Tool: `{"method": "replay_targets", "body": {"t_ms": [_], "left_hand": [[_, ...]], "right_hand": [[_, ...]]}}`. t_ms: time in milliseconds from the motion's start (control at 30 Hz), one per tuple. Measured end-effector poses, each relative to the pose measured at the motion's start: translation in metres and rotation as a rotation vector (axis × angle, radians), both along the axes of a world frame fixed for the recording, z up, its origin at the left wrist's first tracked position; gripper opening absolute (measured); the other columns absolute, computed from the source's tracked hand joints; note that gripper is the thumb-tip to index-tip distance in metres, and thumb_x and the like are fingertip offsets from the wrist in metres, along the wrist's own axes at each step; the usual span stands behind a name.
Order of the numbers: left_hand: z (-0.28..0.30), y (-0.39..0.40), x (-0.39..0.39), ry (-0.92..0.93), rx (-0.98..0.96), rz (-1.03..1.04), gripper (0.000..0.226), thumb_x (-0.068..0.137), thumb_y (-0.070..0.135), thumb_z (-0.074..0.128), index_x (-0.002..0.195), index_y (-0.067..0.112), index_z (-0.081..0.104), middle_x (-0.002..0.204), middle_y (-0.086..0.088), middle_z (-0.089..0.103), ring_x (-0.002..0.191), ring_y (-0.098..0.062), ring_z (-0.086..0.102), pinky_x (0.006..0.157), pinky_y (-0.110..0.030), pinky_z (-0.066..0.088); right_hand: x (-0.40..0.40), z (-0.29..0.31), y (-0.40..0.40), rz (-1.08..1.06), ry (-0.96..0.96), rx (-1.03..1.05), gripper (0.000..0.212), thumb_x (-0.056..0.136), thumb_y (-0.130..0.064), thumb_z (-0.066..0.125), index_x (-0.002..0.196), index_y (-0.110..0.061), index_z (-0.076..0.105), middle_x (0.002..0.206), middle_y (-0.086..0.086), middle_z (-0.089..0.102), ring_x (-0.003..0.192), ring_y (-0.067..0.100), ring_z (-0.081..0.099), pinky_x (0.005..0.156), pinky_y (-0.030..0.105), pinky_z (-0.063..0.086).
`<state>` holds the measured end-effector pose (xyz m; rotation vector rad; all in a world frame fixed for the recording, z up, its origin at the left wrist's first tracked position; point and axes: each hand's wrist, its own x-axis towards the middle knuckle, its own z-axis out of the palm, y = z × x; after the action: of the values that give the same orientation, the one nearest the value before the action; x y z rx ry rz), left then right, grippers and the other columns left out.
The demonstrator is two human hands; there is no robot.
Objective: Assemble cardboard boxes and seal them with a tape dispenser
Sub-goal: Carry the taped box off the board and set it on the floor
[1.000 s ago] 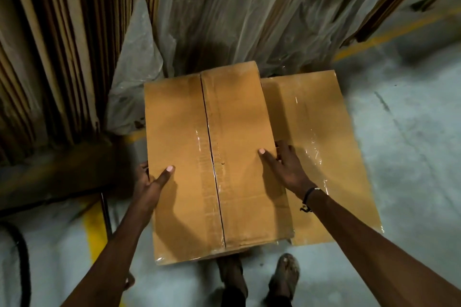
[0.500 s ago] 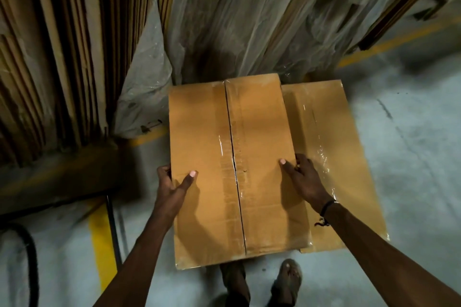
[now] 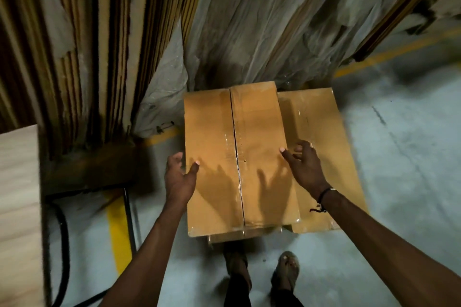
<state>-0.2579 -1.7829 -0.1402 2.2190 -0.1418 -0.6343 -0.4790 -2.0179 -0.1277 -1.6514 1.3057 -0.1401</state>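
Observation:
A closed brown cardboard box (image 3: 259, 132) with a taped centre seam lies flat in front of me, on top of another box whose edge (image 3: 224, 238) shows below it. A second taped box (image 3: 321, 127) sits lower, against its right side. My left hand (image 3: 179, 177) hovers at the box's left edge, fingers apart, thumb over the top. Over the right edge is my right hand (image 3: 303, 167), fingers spread, casting a shadow on the lid. Neither hand holds anything. No tape dispenser is in view.
Upright flat cardboard sheets (image 3: 74, 45) and plastic-wrapped bundles (image 3: 262, 20) stand behind the boxes. A pale wooden surface (image 3: 17, 207) is at the left edge, beside a black cable (image 3: 64, 232) and a yellow floor line (image 3: 118, 229). My sandalled feet (image 3: 285, 269) stand on grey concrete.
Both hands have let go of the box and lifted off it, fingers spreading. The box has settled further from me beside the second box.

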Motion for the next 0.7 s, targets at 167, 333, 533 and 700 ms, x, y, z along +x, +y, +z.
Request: {"method": "replay_targets", "body": {"t_ms": [167,333,533,700], "left_hand": [[0.088,0.020,-0.027,-0.032,-0.155,-0.031,0.043,0.096,0.019,0.072,0.135,0.013,0.055,0.134,0.000,0.060,0.123,-0.014,0.057,0.082,-0.010,0.040],[0.185,0.068,-0.066,-0.123,-0.270,0.011,0.036,0.096,0.017,0.071,0.129,0.018,0.057,0.128,0.003,0.063,0.116,-0.009,0.062,0.092,-0.023,0.049],[0.268,0.154,-0.113,-0.217,-0.389,0.226,0.025,0.095,0.014,0.072,0.115,0.022,0.060,0.114,0.002,0.067,0.101,-0.012,0.068,0.083,-0.031,0.055],[0.319,0.248,-0.143,-0.271,-0.464,0.503,0.021,0.095,0.016,0.072,0.109,0.026,0.060,0.110,0.001,0.070,0.094,-0.011,0.068,0.083,-0.045,0.056]], "right_hand": [[0.003,0.094,0.022,0.104,-0.141,0.009,0.056,0.099,-0.052,0.062,0.144,-0.020,0.053,0.137,0.004,0.055,0.117,0.018,0.058,0.087,0.028,0.048],[0.003,0.190,0.069,0.224,-0.274,0.051,0.058,0.093,-0.063,0.059,0.137,-0.027,0.056,0.132,-0.002,0.060,0.119,0.018,0.060,0.097,0.040,0.055],[0.010,0.279,0.150,0.439,-0.406,0.098,0.036,0.101,-0.048,0.060,0.129,-0.025,0.061,0.123,-0.007,0.064,0.117,0.014,0.062,0.100,0.043,0.056],[0.025,0.333,0.246,0.658,-0.456,0.176,0.027,0.103,-0.042,0.059,0.121,-0.023,0.064,0.117,-0.002,0.067,0.112,0.020,0.063,0.095,0.041,0.054]]}}
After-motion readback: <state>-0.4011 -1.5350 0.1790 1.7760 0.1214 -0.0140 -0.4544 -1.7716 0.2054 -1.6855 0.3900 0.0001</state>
